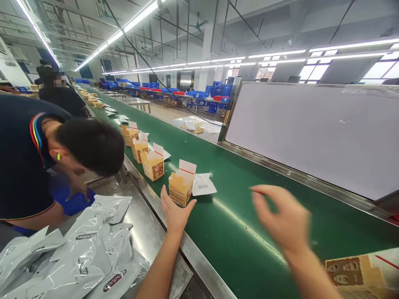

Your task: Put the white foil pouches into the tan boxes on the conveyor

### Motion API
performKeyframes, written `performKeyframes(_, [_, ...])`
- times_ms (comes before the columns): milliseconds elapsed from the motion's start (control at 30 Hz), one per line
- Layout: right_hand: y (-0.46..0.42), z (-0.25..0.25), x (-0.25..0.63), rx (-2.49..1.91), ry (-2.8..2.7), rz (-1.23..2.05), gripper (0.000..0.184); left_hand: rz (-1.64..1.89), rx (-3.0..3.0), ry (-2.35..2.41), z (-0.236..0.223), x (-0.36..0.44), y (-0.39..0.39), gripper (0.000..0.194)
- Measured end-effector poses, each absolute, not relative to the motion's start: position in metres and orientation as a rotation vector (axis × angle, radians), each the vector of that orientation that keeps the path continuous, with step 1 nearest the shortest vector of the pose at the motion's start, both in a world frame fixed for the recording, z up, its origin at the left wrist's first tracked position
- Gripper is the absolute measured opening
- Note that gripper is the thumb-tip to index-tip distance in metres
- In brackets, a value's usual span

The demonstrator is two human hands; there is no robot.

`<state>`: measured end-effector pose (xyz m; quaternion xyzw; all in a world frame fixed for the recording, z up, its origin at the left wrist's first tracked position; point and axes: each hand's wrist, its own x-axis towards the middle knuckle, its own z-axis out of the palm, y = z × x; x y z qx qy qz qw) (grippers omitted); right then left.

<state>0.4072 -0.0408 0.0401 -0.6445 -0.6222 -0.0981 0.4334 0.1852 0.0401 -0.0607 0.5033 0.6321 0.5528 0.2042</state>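
Note:
My left hand (175, 211) rests at the near edge of the green conveyor belt (249, 216), fingers wrapped around the base of an open yellow carton (181, 187) with a white flap. A flat white pouch (203, 185) lies on the belt just right of that carton. My right hand (282, 220) hovers above the belt, blurred by motion, fingers spread with nothing in them. More open yellow cartons (152, 164) stand in a row farther along the belt.
A pile of silver-white pouches (84, 253) lies on the steel side table at lower left. A person in a dark shirt (37, 158) bends over beside it. Another carton (355, 272) shows at the bottom right. A white panel (311, 133) borders the belt's far side.

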Motion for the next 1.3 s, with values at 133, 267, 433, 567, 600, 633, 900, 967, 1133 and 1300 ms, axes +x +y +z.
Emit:
performKeyframes(133, [0.059, -0.024, 0.346, -1.838, -1.578, 0.097, 0.052, 1.485, 1.341, 1.676, -0.068, 0.193, 0.054, 0.094])
performKeyframes(267, [0.097, -0.07, 0.337, -1.85, -1.419, 0.281, 0.06, 1.464, 1.375, 1.655, -0.079, 0.191, 0.054, 0.076])
performKeyframes(433, [0.074, -0.049, 0.391, -1.699, -1.035, 0.263, 0.049, 1.445, 1.545, 1.588, -0.086, 0.192, 0.052, 0.07])
performKeyframes(567, [0.02, 0.012, 0.415, -1.417, -1.032, 0.017, 0.028, 1.429, 1.737, 1.501, -0.089, 0.197, 0.05, 0.065])
performKeyframes(600, [0.008, 0.027, 0.414, -1.319, -1.189, -0.061, 0.018, 1.428, 1.773, 1.485, -0.089, 0.198, 0.049, 0.065])
performKeyframes(633, [-0.002, 0.039, 0.411, -1.22, -1.408, -0.133, 0.015, 1.434, 1.801, 1.477, -0.09, 0.198, 0.049, 0.065])
performKeyframes(900, [0.01, 0.038, 0.356, -1.287, -2.42, 0.086, 0.023, 1.525, 2.219, 1.181, -0.089, 0.203, 0.041, 0.066])
performKeyframes(967, [0.014, 0.027, 0.35, -1.16, -2.173, 0.524, 0.027, 1.499, 2.093, 1.245, -0.09, 0.204, 0.04, 0.065])
performKeyframes(1133, [0.001, 0.006, 0.347, -1.15, -1.871, 0.485, 0.032, 1.416, 1.883, 1.433, -0.092, 0.206, 0.037, 0.069])
performKeyframes(1300, [-0.006, -0.004, 0.356, -1.496, -2.238, 0.015, 0.026, 1.387, 2.02, 1.212, -0.086, 0.208, 0.027, 0.064])
